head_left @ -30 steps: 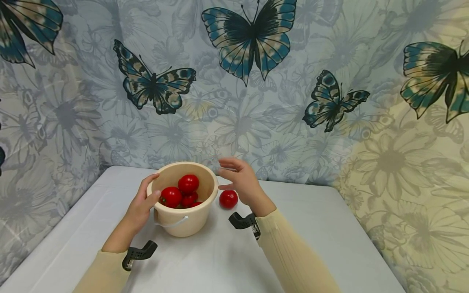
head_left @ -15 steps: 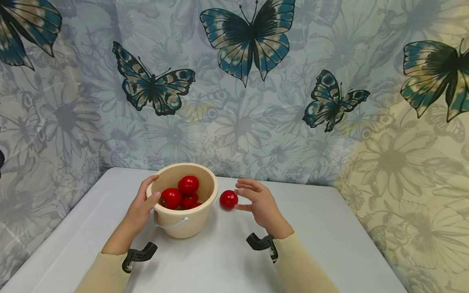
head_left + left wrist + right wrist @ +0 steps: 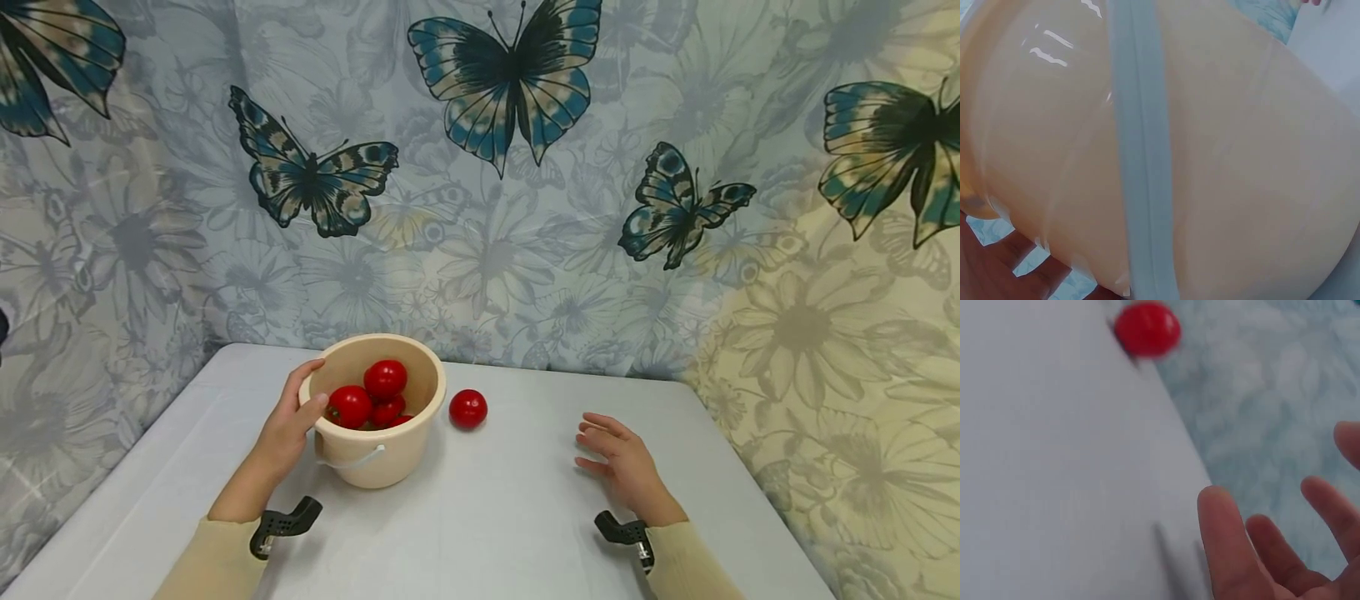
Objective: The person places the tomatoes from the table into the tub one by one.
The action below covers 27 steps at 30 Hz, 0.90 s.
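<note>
A cream bucket [image 3: 384, 463] with a pale handle [image 3: 1144, 150] stands on the table, several red tomatoes [image 3: 386, 379] inside it. My left hand [image 3: 285, 425] grips its left side, thumb over the rim; in the left wrist view the bucket wall fills most of the picture. One more tomato [image 3: 468, 409] lies on the table just right of the bucket, apart from it. Well to the right of that tomato, my right hand [image 3: 624, 464] hovers with fingers spread and nothing held. The right wrist view shows the same tomato [image 3: 1147, 329] away from the fingertips.
The white table [image 3: 517, 533] ends at its back edge against a cloth backdrop [image 3: 502, 258] printed with butterflies and flowers. A black camera mount sits on each wrist.
My right hand has moved from beside the bucket rim, past the loose tomato, to the right and nearer to me. The left hand, bucket and tomatoes stay about where they were.
</note>
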Tool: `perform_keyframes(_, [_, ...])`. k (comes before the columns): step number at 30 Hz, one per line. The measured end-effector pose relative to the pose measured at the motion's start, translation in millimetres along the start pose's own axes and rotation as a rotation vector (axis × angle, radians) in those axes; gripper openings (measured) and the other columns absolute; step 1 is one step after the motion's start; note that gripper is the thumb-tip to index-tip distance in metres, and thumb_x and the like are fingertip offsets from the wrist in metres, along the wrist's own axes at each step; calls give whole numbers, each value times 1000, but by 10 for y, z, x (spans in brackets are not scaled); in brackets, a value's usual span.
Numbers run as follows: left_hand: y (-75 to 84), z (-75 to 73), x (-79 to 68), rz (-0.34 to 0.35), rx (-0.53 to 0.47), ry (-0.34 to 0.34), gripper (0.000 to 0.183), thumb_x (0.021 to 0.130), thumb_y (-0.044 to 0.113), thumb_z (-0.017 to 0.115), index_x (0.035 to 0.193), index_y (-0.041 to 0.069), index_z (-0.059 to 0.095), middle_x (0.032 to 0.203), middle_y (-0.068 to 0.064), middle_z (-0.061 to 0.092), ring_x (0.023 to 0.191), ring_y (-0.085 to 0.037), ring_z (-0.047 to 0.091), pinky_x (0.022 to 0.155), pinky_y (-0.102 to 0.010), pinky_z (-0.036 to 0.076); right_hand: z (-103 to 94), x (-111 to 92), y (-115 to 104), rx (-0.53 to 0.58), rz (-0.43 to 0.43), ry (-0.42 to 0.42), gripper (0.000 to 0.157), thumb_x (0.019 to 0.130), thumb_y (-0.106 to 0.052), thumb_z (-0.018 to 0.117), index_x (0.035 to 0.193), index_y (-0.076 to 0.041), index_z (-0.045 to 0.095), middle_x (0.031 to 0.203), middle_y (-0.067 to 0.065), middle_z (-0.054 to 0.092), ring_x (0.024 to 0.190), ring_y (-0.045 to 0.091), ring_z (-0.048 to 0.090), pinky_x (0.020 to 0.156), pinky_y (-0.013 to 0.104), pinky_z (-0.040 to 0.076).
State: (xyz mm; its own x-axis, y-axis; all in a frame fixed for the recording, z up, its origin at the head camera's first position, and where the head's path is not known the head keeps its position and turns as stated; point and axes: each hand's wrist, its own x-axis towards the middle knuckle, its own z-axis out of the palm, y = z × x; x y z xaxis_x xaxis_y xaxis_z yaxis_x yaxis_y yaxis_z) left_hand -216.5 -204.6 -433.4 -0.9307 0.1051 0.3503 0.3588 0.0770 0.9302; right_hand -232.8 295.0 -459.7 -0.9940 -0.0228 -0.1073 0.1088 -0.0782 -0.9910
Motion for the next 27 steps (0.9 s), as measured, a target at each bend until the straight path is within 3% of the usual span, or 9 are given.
perform_keyframes(4, [2, -9, -4, -7, 14, 5, 53, 105, 14, 41, 154, 9, 19, 157, -23, 17, 140, -42, 22, 95, -14, 34, -368, 11, 111, 142, -22, 17, 51, 102, -10, 57, 149, 0, 38, 142, 21, 40, 126, 26, 52, 93, 45, 49])
perform_keyframes(7, [14, -15, -6, -11, 21, 8, 53, 105, 14, 42, 154, 9, 20, 157, -22, 17, 140, -41, 22, 94, -14, 34, -489, 22, 160, 228, -72, -55, 49, 104, -6, 52, 150, -2, 37, 138, 18, 43, 128, 27, 51, 96, 48, 46])
perform_keyframes(9, [20, -21, -6, -6, 19, 8, 54, 105, 14, 42, 154, 10, 19, 157, -22, 16, 141, -42, 21, 94, -13, 34, -507, 35, 181, 221, -98, -102, 51, 104, -7, 52, 151, -1, 35, 136, 18, 45, 127, 27, 52, 96, 49, 46])
perform_keyframes(19, [2, -25, 8, 2, 0, -6, 54, 105, 12, 41, 154, 9, 19, 157, -21, 16, 141, -41, 21, 94, -13, 34, -388, 45, 224, 38, -110, -89, 60, 103, -13, 57, 152, 5, 29, 147, 27, 34, 125, 18, 53, 90, 45, 51])
perform_keyframes(27, [4, -10, 11, 6, -6, -7, 53, 105, 12, 41, 154, 8, 19, 157, -22, 15, 141, -41, 20, 95, -13, 34, 2, 97, 224, -31, -88, -106, 57, 99, -9, 60, 149, 5, 36, 148, 26, 38, 130, 26, 49, 86, 45, 53])
